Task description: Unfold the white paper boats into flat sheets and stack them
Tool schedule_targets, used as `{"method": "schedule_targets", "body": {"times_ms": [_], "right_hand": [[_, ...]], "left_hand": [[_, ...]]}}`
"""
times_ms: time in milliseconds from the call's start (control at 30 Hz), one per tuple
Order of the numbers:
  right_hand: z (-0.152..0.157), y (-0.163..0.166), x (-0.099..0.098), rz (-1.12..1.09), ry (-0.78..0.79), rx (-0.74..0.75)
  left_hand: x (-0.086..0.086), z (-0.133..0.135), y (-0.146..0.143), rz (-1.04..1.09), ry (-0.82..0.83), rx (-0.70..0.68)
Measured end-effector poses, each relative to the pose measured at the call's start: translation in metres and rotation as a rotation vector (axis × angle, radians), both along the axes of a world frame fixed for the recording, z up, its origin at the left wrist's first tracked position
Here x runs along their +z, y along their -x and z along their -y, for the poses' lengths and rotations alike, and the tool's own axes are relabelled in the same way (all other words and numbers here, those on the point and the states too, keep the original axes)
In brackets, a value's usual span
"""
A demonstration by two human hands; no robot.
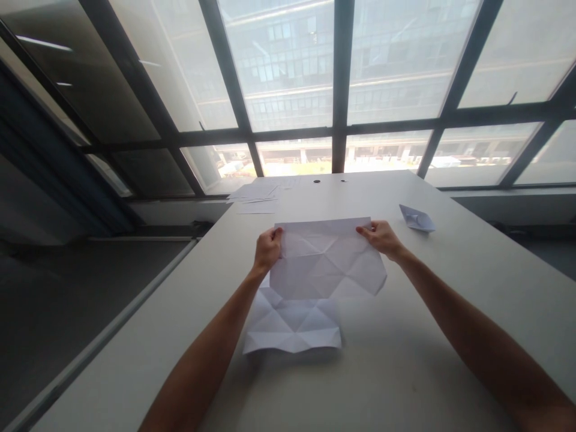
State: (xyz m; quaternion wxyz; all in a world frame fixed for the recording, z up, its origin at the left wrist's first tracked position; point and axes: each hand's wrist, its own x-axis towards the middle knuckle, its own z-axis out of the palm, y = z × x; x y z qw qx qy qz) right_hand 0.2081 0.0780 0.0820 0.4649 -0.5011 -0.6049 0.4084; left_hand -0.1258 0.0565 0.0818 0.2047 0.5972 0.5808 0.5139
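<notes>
A creased sheet of white paper (326, 258) is held up above the table between my two hands. My left hand (269, 247) pinches its upper left corner, thumb in front. At the upper right corner my right hand (379, 237) grips it the same way. Fold lines cross the sheet, and its lower right corner bends. Below it, partly covered by the held sheet, a second creased paper (294, 330) lies on the table with its near edge lifted in waves.
On the white table (405, 360), a folded paper boat (417, 218) sits at the right. Several loose sheets (254, 195) overlap at the far left corner. Two cable holes lie near the far edge, before large windows (279, 66).
</notes>
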Motion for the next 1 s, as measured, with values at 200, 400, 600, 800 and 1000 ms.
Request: {"method": "schedule_targets", "body": {"times_ms": [200, 400, 600, 800, 1000], "right_hand": [[0.004, 0.02, -0.017, -0.037, 0.129, 0.098], [-0.005, 0.046, -0.005, 0.056, 0.003, 0.202], [-0.046, 0.064, 0.035, 0.182, -0.077, 0.603], [-0.071, 0.142, 0.05, 0.597, -0.222, 0.686], [-0.056, 0.196, 0.054, 0.617, -0.393, 0.448]], "left_hand": [[0.011, 0.018, 0.029, -0.074, 0.098, 0.023], [0.027, 0.046, 0.058, 0.092, 0.313, -0.04], [0.04, 0.126, 0.069, 0.25, 0.601, -0.32], [0.033, 0.187, 0.05, 0.307, 0.94, -0.494], [0.027, 0.19, 0.053, 0.606, 0.876, -0.459]]}}
